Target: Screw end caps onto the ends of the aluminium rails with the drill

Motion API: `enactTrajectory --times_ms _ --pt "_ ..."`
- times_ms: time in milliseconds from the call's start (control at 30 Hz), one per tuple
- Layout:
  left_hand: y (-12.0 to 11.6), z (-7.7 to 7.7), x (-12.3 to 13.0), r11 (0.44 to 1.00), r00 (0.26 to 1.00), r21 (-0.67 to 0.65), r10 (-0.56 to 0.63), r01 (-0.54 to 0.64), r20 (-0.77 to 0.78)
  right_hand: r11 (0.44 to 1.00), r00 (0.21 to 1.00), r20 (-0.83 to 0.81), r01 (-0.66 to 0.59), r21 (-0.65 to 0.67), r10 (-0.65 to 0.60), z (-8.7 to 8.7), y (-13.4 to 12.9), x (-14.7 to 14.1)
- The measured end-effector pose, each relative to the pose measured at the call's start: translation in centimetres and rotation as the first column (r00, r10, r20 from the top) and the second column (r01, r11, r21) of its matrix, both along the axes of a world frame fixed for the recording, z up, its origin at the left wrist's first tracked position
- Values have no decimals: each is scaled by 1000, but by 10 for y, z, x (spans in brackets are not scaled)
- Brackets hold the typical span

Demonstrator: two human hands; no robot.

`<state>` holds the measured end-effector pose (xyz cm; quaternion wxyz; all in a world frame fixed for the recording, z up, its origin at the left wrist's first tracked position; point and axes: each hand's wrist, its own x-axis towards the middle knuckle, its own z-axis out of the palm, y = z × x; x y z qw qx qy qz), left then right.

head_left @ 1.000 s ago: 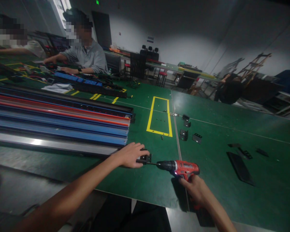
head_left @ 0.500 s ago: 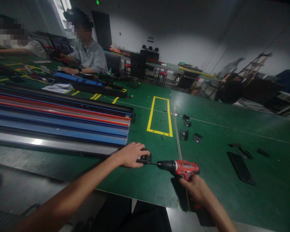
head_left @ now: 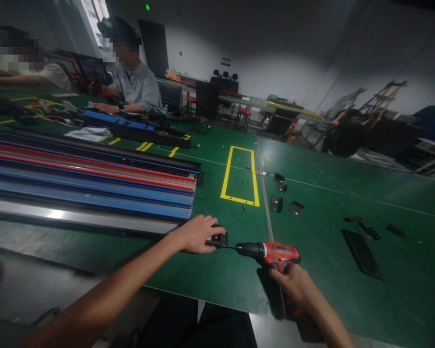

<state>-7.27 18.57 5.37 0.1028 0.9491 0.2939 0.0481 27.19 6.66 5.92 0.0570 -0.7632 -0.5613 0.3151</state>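
My right hand (head_left: 297, 281) is wrapped round the grip of a red and black cordless drill (head_left: 282, 252), which lies level and points left. Its long thin bit reaches the small black end bracket (head_left: 222, 238) on a long silver and black rail (head_left: 105, 218). Over the near end of that rail, beside the bracket, my left hand (head_left: 196, 234) holds on with its fingers curled across the top. Whether the bit sits in a screw is too small to tell.
Several blue, orange and black rails (head_left: 130, 191) lie side by side behind the held one. A yellow tape rectangle (head_left: 225, 176) with tiny screws is beyond. Black brackets (head_left: 276, 203) and a flat black piece (head_left: 362, 253) lie right. A co-worker (head_left: 139, 89) sits across the table.
Both hands, the drill and the rail keep the same places relative to each other. The whole view has shifted very slightly.
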Motion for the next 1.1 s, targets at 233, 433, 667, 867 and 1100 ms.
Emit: enactTrajectory --times_ms 233,433,667,867,1100 --pt "0 -1 1 1000 1000 -18 6 -6 7 1000 1000 -31 -2 15 2 0 0 1" --pt "0 0 1 1000 1000 -15 3 -3 -12 1000 1000 -20 -3 25 4 0 -1 -1" --pt "0 1 1 1000 1000 -17 4 -4 -13 1000 999 -45 2 21 -1 0 -1 -2" --pt "-1 1 1 1000 1000 -17 8 -8 -12 1000 998 -57 20 18 -19 1 -1 -2" --pt "0 0 1 1000 1000 -17 4 -4 -6 999 1000 -21 6 36 -5 -3 -1 -1"
